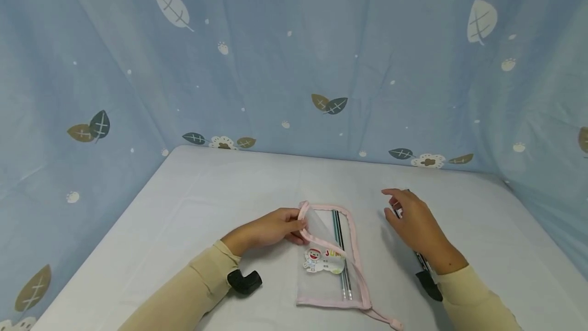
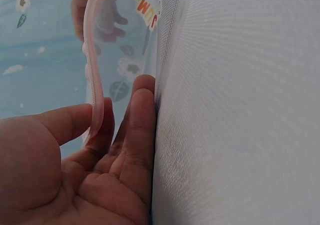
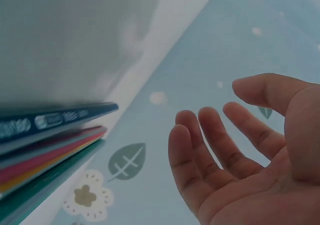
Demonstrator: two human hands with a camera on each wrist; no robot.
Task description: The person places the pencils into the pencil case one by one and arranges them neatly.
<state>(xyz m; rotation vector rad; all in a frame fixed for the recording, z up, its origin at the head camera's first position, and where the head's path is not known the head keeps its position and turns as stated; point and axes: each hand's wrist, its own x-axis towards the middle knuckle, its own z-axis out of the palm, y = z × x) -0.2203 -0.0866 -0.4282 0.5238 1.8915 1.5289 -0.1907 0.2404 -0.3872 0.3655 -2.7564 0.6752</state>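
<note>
A see-through pouch [image 1: 314, 288] with pink trim and a cartoon JUMP label lies in the middle of the table, its top flap lifted. My left hand [image 1: 277, 228] pinches the pink zip edge [image 2: 95, 60] between thumb and forefinger, the other fingers lying beneath the flap. Teal and black pencils [image 1: 339, 229] show through the pouch. To the right, my right hand [image 1: 417, 223] hovers over the table with loosely bent fingers and nothing between them. Several pencils [image 3: 55, 122], dark blue, pink, yellow and green, lie beside it, mostly hidden under the hand and forearm in the head view.
A pink wrist strap [image 1: 383, 317] trails from the pouch's near right corner. White cloth covers the table [image 1: 220, 178]. A blue curtain [image 1: 275, 55] with leaf prints hangs behind and along the sides. Black wrist mounts [image 1: 245, 283] sit at both sleeves.
</note>
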